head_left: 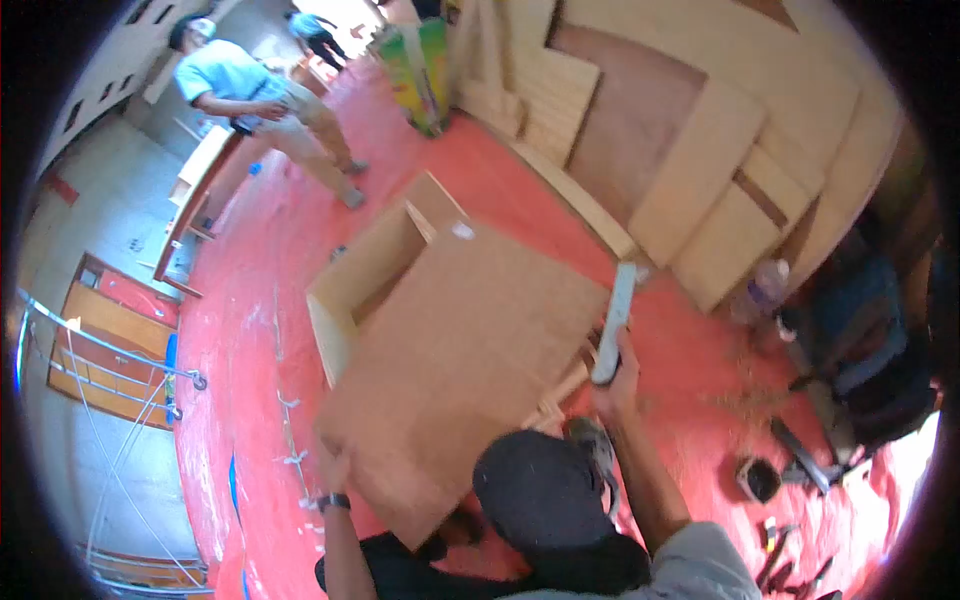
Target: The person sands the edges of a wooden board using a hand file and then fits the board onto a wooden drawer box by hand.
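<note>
A large brown wooden panel (470, 330) lies tilted over an open plywood box (365, 270). My left hand (337, 465), a dark band on its wrist, grips the panel's lower left edge; the fingers beneath are hidden. In my right hand (620, 375) is a long, pale grey-blue bar-shaped tool (618, 315), held by its lower end beside the panel's right corner. What kind of tool it is, I cannot make out. Close in front of me crouches a person in a dark cap (545, 490), whose hands are mostly hidden.
Plywood boards (700, 170) lean at the upper right. A green bin (415, 75) stands beyond the box. Another person in a blue shirt (230, 80) is by a table (205, 190). A metal frame on casters (130, 365) is at left. Several tools (795, 455) lie lower right.
</note>
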A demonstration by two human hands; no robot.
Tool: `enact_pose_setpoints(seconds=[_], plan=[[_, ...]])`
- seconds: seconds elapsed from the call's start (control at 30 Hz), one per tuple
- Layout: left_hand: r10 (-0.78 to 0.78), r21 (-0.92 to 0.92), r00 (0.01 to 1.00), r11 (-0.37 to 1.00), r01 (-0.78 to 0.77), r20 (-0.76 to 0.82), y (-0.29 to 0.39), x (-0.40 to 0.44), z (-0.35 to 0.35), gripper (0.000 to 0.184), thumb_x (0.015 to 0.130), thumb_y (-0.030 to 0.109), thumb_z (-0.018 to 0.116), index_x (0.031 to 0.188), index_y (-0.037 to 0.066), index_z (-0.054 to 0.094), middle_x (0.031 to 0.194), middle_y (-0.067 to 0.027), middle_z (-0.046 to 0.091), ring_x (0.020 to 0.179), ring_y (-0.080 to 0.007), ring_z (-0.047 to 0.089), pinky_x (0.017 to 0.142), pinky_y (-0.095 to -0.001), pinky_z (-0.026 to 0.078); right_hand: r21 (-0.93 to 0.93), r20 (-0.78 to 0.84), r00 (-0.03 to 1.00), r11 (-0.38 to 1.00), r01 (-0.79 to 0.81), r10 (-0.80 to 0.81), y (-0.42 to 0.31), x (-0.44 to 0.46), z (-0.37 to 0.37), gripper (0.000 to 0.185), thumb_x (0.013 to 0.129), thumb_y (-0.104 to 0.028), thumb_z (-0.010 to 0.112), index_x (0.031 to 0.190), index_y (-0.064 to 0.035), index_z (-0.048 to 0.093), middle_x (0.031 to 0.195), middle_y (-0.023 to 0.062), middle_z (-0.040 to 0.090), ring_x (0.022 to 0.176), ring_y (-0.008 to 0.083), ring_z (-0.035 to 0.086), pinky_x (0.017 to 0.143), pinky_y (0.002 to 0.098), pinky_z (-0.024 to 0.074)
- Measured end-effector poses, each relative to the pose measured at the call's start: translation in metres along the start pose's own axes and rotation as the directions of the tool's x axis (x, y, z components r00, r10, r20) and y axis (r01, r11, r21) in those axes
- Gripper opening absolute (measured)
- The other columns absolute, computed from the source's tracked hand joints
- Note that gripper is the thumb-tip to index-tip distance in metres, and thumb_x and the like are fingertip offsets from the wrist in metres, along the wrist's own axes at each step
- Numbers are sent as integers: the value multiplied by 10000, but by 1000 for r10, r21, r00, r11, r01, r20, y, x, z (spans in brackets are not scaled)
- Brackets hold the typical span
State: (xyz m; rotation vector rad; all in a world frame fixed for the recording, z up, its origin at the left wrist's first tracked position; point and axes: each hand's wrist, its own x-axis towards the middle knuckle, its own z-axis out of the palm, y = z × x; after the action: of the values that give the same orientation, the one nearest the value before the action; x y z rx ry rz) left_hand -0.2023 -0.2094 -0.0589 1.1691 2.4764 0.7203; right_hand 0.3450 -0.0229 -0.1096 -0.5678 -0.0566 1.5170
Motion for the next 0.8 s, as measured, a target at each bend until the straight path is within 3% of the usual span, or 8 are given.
enact_pose_setpoints(seconds=[0.03, 0.23, 0.33, 0.43, 0.5, 0.63, 0.7, 0.8], plan=[[-24, -257, 999, 966, 30, 25, 14, -15, 9, 936, 880, 293, 794, 1583, -16, 258, 1533, -235, 466, 1414, -343, 473, 1165, -459, 390, -4, 4, 1000, 1000, 14, -14, -3, 8, -4, 435, 1039, -395, 577, 1353, -93, 588, 1171, 44, 693, 1092, 192, 634, 932, 393, 517], [87, -20, 974, 995, -93, -209, 32, -70, 28, 963, 829, 186, 828, 1569, -26, 249, 1366, -247, 613, 1220, -367, 633, 1050, -447, 489, -35, -9, 1000, 999, -4, 3, -5, 18, -17, 393, 1032, -393, 589, 1256, -73, 638, 1063, 65, 711, 989, 181, 655, 870, 367, 534], [40, -57, 973, 997, -54, -229, 35, -81, 33, 741, 825, 193, 815, 1442, -19, 464, 1183, -232, 701, 1095, -372, 681, 985, -449, 519, -31, 60, 998, 1000, -1, 3, 2, 10, -31, 403, 1032, -390, 590, 1227, -41, 642, 1007, 59, 708, 945, 177, 657, 835, 367, 526], [186, 95, 978, 980, -178, -94, 62, -79, 30, 426, 850, 241, 781, 1175, 0, 649, 1038, -209, 724, 1016, -374, 681, 904, -467, 524, -11, 77, 997, 1000, -1, 2, 13, 1, -32, 298, 1021, -324, 624, 1218, -102, 612, 972, 26, 679, 820, 137, 638, 727, 319, 521], [372, 234, 918, 913, -335, -139, 149, -85, 51, 233, 886, 240, 736, 964, 24, 690, 961, -189, 721, 965, -393, 663, 830, -477, 515, -42, 7, 1000, 999, 14, -14, 16, -6, -16, 304, 1033, -337, 595, 1221, -99, 607, 956, 19, 669, 821, 127, 621, 735, 315, 506], [654, 231, 740, 704, -671, 155, 229, -70, 129, 305, 920, 258, 695, 1143, 52, 667, 1095, -197, 698, 1029, -419, 635, 823, -487, 517, 2, -64, 998, 1000, -4, 4, 10, -26, 20, 360, 1058, -387, 531, 1255, -92, 593, 956, 9, 657, 862, 123, 605, 780, 314, 483], [791, 257, 598, 555, -791, 132, 279, -66, 155, 437, 943, 289, 648, 1315, 66, 595, 1217, -212, 662, 1117, -429, 615, 955, -510, 493, 9, 30, 1000, 1000, 10, -10, 19, -18, 3, 401, 1063, -412, 514, 1286, -87, 586, 975, 8, 658, 879, 127, 601, 789, 307, 469], [618, 205, 675, 658, -724, 403, 332, -50, 182, 558, 963, 332, 590, 1456, 88, 499, 1428, -232, 556, 1218, -448, 585, 1111, -582, 381, -18, 125, 992, 1000, 25, -22, 31, -6, -24, 440, 1066, -429, 506, 1323, -76, 569, 1035, 31, 670, 938, 152, 621, 823, 317, 487]])
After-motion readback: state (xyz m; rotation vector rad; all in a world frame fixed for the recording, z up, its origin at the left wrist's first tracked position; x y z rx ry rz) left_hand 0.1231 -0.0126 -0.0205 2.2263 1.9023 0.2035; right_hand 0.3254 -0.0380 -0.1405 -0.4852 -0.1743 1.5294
